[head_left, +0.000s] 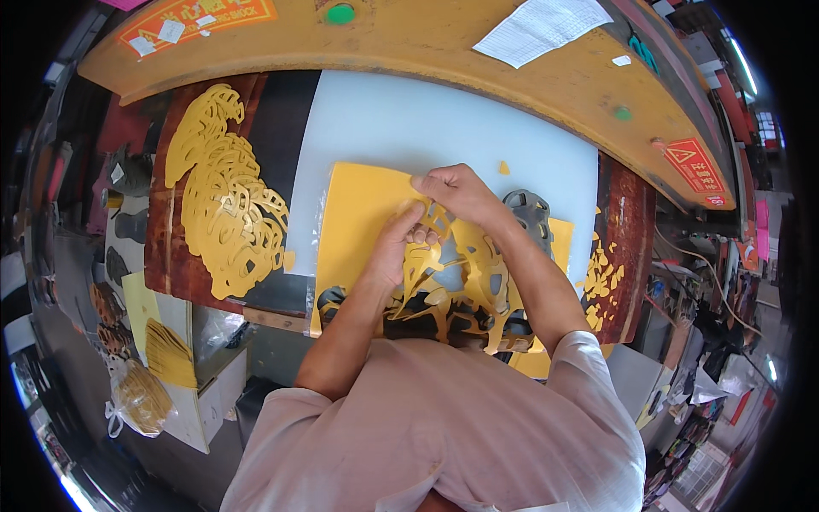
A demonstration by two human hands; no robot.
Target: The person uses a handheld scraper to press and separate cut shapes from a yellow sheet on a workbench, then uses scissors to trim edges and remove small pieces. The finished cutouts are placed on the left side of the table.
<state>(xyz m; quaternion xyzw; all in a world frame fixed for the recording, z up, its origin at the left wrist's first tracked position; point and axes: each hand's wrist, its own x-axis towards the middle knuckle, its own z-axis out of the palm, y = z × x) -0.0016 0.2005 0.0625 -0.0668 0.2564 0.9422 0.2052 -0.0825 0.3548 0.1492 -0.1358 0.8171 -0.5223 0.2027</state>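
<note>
My left hand (399, 243) is closed round a thin yellow cut-out piece (420, 260) with openings in it. Just above it, my right hand (459, 192) pinches the upper part of the same piece. Beneath both hands lies a yellow sheet (358, 200) on the pale cutting board (367, 111). Yellow skeleton-like offcuts (482, 273) hang between my forearms and over the near edge, partly hidden by them. Beyond my right forearm sits a grey cutting die (531, 213) with openings. A small yellow scrap (504, 167) rests on the board farther back.
A heap of yellow cut-out pieces (230, 196) covers the left of the dark table. Small yellow scraps (604, 277) are scattered at the right. An orange machine beam (392, 55) spans the far side. At the lower left is a plastic bag (141, 397) beside a white box (205, 410).
</note>
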